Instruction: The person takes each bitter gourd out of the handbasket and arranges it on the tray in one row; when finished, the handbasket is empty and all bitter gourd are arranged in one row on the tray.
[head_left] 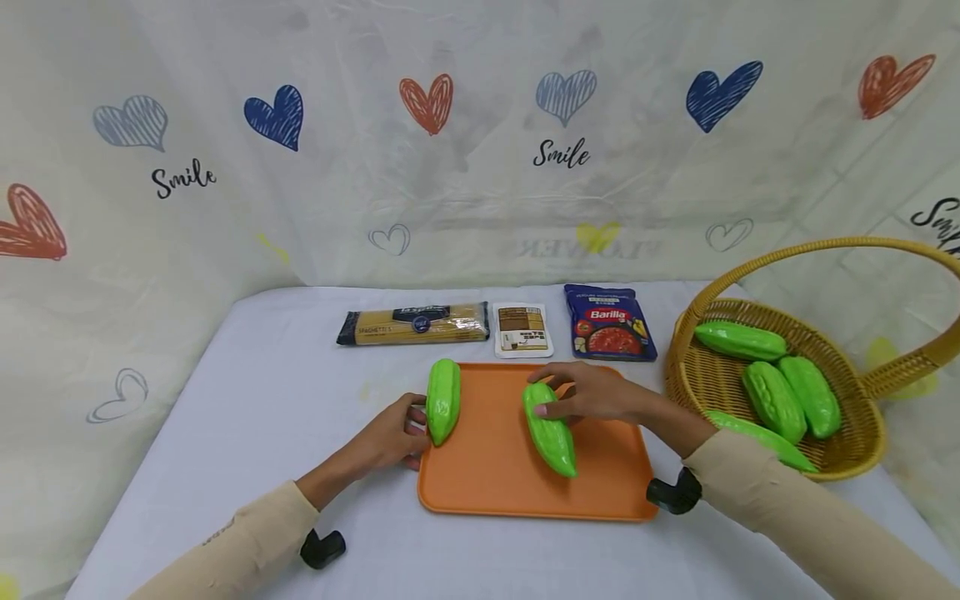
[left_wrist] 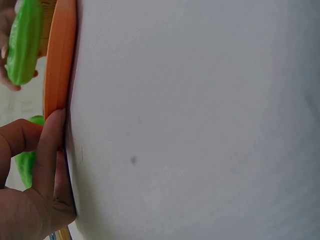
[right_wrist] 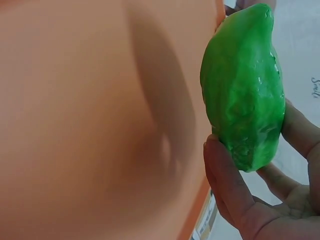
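Thumb and fingers of my right hand (head_left: 588,392) grip a shiny green bitter melon (head_left: 550,433) above the orange tray (head_left: 487,492). In the right wrist view, this bitter melon (right_wrist: 245,90) is apart from the tray, its shadow falling on the surface. A second bitter melon (head_left: 443,400) lies along the tray's left side, overlapping the rim. Beside it, my left hand (head_left: 393,433) is at the tray's left edge. The left wrist view shows its fingers and thumb pinching the tray's rim (left_wrist: 60,65).
A wicker basket (head_left: 873,433) with several green bitter melons stands at the right. Behind the tray lie a spaghetti pack (head_left: 420,325), a small white-and-brown packet (head_left: 522,331) and a blue Barilla pouch (head_left: 609,323). A printed curtain (head_left: 480,192) hangs behind the white table.
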